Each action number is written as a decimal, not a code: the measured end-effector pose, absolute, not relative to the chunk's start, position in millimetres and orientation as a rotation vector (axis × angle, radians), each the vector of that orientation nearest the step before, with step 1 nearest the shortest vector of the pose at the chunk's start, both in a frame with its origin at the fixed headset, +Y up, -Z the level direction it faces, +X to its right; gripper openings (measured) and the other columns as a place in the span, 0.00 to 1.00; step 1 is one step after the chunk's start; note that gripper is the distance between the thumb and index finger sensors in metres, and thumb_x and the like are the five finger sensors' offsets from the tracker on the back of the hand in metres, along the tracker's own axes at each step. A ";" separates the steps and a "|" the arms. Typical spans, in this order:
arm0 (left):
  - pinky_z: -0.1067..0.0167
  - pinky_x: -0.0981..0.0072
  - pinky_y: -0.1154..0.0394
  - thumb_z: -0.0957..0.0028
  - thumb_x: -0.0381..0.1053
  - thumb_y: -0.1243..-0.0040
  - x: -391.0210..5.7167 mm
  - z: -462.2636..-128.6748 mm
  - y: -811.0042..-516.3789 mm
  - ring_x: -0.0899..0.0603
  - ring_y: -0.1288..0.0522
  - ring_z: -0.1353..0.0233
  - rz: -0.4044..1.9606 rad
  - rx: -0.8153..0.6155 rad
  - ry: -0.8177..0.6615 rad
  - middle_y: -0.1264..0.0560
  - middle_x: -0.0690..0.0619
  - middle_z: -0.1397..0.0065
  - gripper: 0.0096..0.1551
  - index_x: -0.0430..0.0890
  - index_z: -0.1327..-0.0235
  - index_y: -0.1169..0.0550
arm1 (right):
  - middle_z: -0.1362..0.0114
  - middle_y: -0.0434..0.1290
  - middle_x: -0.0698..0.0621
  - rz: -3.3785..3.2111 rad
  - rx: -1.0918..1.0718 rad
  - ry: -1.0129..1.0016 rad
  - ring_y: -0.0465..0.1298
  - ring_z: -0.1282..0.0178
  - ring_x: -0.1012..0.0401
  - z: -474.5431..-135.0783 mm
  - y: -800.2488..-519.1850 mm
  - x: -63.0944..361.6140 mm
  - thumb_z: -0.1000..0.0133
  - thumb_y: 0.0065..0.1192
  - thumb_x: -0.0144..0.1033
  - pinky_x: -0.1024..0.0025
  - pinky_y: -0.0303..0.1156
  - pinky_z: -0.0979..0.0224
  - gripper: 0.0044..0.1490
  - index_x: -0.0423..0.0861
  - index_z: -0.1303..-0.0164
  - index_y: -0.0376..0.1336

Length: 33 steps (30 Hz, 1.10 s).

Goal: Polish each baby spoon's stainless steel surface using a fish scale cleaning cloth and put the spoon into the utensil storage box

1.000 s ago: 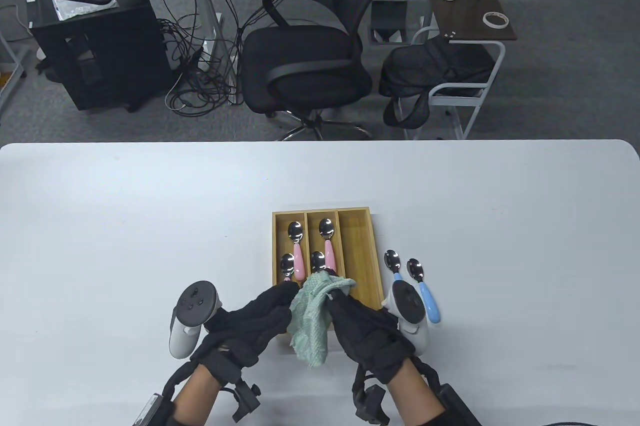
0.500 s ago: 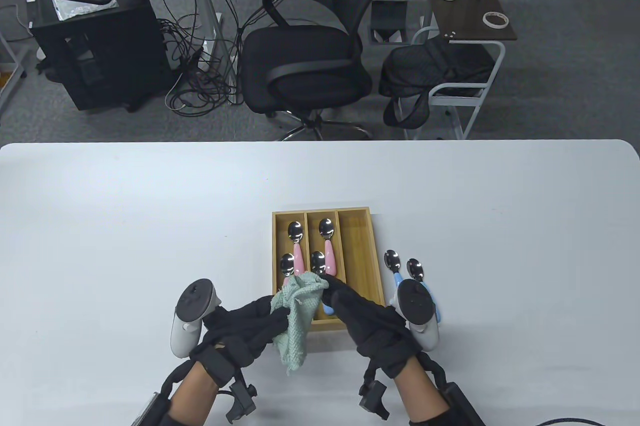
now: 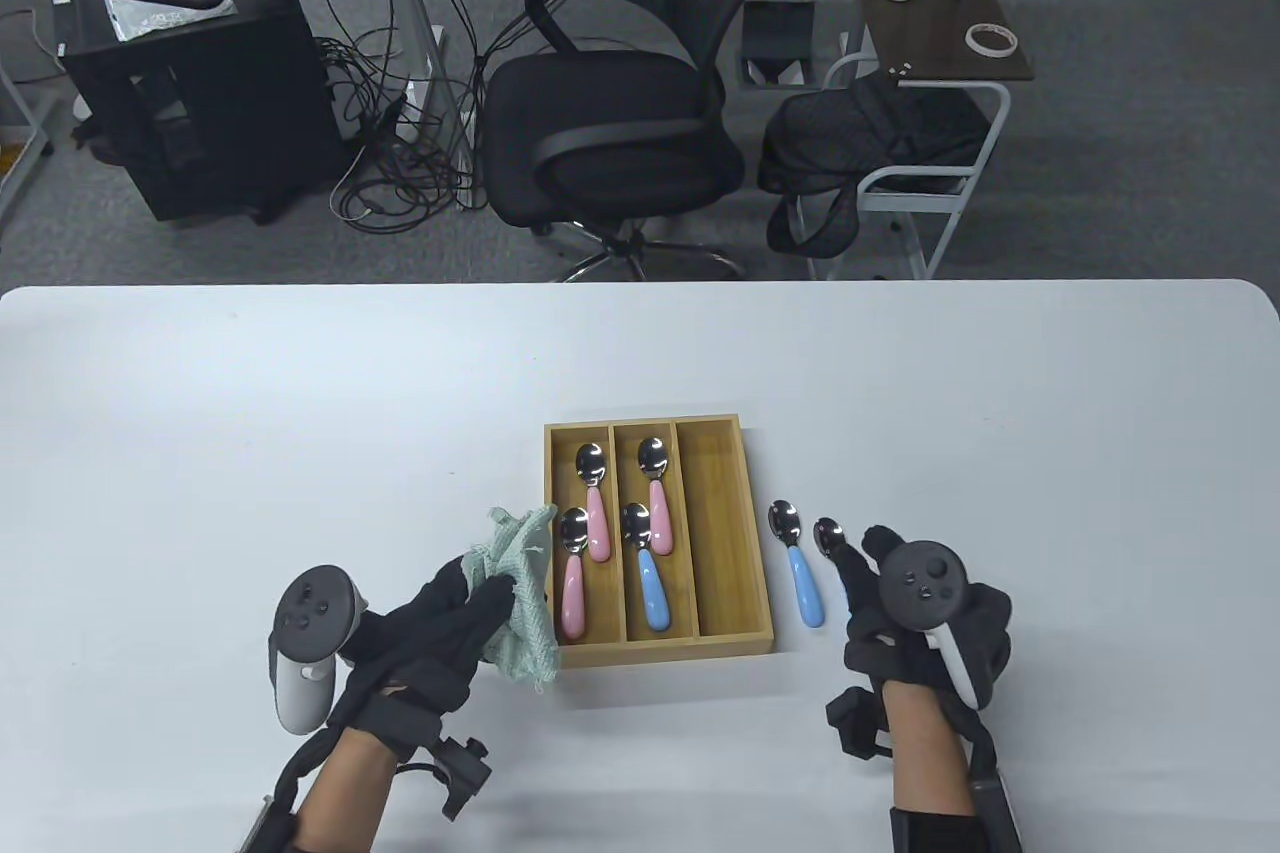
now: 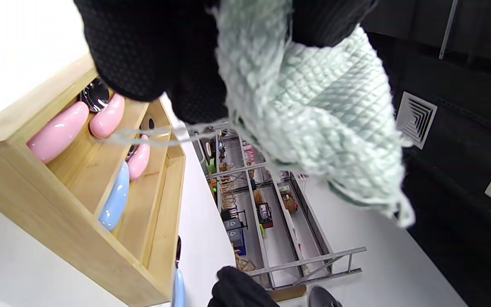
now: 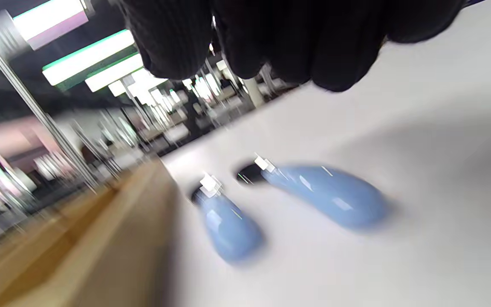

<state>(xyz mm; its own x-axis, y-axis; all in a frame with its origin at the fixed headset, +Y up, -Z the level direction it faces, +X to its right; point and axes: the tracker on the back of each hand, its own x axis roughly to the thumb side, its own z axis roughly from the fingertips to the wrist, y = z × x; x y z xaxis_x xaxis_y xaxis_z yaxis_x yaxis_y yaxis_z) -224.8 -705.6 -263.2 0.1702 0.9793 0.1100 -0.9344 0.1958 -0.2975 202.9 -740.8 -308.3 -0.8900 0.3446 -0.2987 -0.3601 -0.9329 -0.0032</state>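
Observation:
The wooden utensil box has three compartments. Two pink spoons lie in the left one. A pink spoon and a blue spoon lie in the middle one, and the right one holds nothing. My left hand grips the mint-green cloth just left of the box; it hangs bunched from my fingers. Two more blue spoons lie on the table right of the box. My right hand hovers over the outer one, fingers loose, holding nothing.
The white table stretches wide on both sides. Beyond its far edge stand an office chair, a small side table and a bag on a frame.
The blue spoon now lies in the middle compartment. My right hand has left it and moved right over the loose blue spoons. My left hand carried the cloth left off the box.

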 end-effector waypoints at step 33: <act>0.44 0.55 0.16 0.32 0.52 0.50 -216.6 -261.5 -715.3 0.46 0.16 0.39 1.469 -0.147 -0.265 0.25 0.47 0.28 0.27 0.54 0.19 0.36 | 0.38 0.71 0.44 1.965 0.559 0.423 0.80 0.52 0.59 -254.6 -693.3 97.5 0.29 0.46 0.45 0.53 0.79 0.41 0.29 0.37 0.27 0.54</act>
<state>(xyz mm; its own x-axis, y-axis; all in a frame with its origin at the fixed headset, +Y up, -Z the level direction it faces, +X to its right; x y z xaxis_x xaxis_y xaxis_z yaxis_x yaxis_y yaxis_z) -216.6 -715.3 -261.5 0.0796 0.9930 0.0870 -0.9609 0.0997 -0.2584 97.5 -693.3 -254.6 -0.3854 0.9008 0.2001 -0.7387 -0.4311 0.5181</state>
